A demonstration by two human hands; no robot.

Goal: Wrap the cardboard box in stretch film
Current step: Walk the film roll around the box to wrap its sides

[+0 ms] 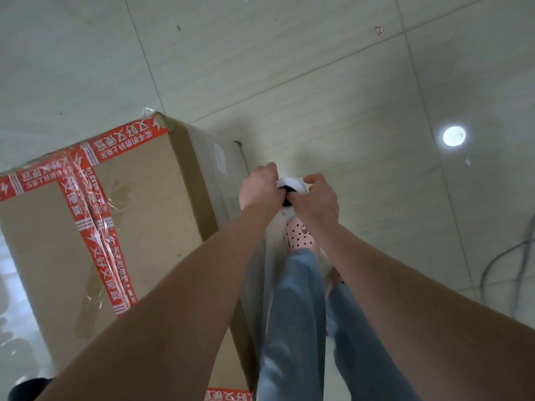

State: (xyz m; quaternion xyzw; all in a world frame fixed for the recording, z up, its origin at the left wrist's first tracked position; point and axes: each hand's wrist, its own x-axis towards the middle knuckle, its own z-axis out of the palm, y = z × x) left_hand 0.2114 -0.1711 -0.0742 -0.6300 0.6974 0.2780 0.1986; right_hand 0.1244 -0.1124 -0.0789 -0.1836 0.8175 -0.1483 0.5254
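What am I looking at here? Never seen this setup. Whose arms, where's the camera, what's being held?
There is no machine: a person wears one camera on the head, looking down. The left hand and right hand together grip a film roll, seen end-on. Beside them on the left stands a cardboard box sealed with red tape, on a tiled floor. Clear film already seems to cover the box's near side. Below the hands you see the person's jeans and a dotted shoe.
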